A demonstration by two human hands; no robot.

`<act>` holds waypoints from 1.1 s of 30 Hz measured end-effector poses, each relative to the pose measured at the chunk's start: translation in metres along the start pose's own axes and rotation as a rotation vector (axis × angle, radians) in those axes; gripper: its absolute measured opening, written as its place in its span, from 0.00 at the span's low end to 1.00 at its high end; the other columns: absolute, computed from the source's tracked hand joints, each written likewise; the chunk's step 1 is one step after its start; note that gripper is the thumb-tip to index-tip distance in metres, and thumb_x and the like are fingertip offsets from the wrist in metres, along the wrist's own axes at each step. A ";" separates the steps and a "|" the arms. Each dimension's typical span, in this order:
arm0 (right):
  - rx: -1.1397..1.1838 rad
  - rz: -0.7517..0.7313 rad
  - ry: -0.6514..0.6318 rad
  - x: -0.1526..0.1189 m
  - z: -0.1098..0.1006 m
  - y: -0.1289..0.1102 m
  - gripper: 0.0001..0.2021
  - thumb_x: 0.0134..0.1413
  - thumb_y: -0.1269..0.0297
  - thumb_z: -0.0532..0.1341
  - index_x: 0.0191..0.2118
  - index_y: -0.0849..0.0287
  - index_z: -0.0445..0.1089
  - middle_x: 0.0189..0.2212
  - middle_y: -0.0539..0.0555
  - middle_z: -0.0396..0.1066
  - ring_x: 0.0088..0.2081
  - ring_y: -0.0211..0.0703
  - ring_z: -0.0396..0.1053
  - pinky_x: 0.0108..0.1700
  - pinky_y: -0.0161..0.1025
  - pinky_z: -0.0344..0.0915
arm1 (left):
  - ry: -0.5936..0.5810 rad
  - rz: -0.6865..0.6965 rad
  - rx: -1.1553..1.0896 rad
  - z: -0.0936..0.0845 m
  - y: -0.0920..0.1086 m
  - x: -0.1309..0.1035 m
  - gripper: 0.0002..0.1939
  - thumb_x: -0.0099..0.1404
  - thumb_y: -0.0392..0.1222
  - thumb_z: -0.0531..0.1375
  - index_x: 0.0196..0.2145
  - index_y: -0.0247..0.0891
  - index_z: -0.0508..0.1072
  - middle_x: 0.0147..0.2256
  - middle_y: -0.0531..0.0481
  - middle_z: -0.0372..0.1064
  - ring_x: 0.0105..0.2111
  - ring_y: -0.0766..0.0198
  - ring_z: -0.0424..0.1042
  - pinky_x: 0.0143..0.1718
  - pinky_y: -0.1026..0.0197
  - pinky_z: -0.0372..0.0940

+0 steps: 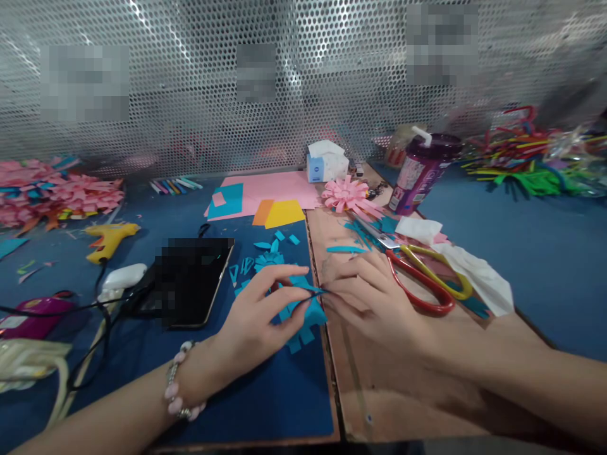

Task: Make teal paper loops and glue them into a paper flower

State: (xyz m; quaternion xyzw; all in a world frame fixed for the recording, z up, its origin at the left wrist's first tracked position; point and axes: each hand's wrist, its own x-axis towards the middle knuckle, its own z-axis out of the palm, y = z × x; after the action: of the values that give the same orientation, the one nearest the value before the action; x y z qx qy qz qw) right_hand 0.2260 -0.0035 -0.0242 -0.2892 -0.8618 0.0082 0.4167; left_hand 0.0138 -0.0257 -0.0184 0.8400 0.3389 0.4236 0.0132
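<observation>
Between my two hands, over the seam of the table, is a thin strip of blue paper [317,292]. My left hand [258,306], with a beaded bracelet at the wrist, pinches its left end between thumb and finger. The right end is pinched by my right hand [372,294], whose fingertips partly hide it. Beneath the left fingers lie blue paper pieces [303,328] with cut, fringed edges. A blue paper flower [269,256] sits just beyond them. Scissors [422,284] with red and yellow handles rest beside my right hand.
Left of my hands are a black tablet-like device [199,284], a yellow glue gun [111,239] and cables. Further back lie coloured paper sheets [270,189], a pink paper flower [348,194], a tissue pack [327,163] and a purple cup [422,174]. A perforated metal panel [190,114] stands behind.
</observation>
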 end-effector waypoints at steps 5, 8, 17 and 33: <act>-0.075 -0.046 -0.077 -0.001 -0.003 -0.002 0.06 0.54 0.68 0.61 0.37 0.48 0.70 0.34 0.49 0.74 0.40 0.47 0.66 0.40 0.48 0.57 | -0.073 0.040 0.050 -0.001 -0.003 -0.004 0.12 0.60 0.34 0.61 0.40 0.47 0.71 0.48 0.44 0.68 0.40 0.58 0.70 0.35 0.56 0.71; -0.073 -0.063 -0.079 -0.001 -0.005 -0.006 0.04 0.56 0.70 0.59 0.34 0.54 0.70 0.32 0.50 0.74 0.39 0.44 0.66 0.43 0.46 0.56 | -0.123 0.047 0.065 -0.003 -0.001 -0.006 0.10 0.61 0.32 0.60 0.40 0.43 0.71 0.50 0.43 0.67 0.40 0.60 0.69 0.38 0.57 0.70; -0.098 -0.086 -0.083 -0.002 -0.006 -0.005 0.07 0.62 0.70 0.55 0.36 0.57 0.70 0.32 0.50 0.73 0.41 0.42 0.64 0.46 0.44 0.56 | -0.127 0.040 0.049 -0.003 0.001 -0.003 0.07 0.61 0.30 0.61 0.37 0.37 0.70 0.48 0.44 0.68 0.42 0.63 0.68 0.39 0.62 0.67; -0.060 0.017 -0.100 -0.001 -0.001 0.000 0.07 0.58 0.64 0.61 0.42 0.59 0.71 0.38 0.53 0.73 0.43 0.45 0.65 0.44 0.43 0.59 | -0.088 -0.005 0.072 -0.001 0.000 -0.001 0.07 0.59 0.27 0.61 0.34 0.36 0.70 0.44 0.44 0.69 0.44 0.63 0.70 0.46 0.60 0.67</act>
State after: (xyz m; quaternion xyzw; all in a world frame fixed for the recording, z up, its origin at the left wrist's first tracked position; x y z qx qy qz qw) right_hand 0.2275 -0.0049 -0.0242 -0.3079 -0.8790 0.0002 0.3642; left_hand 0.0126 -0.0266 -0.0178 0.8567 0.3553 0.3739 -0.0012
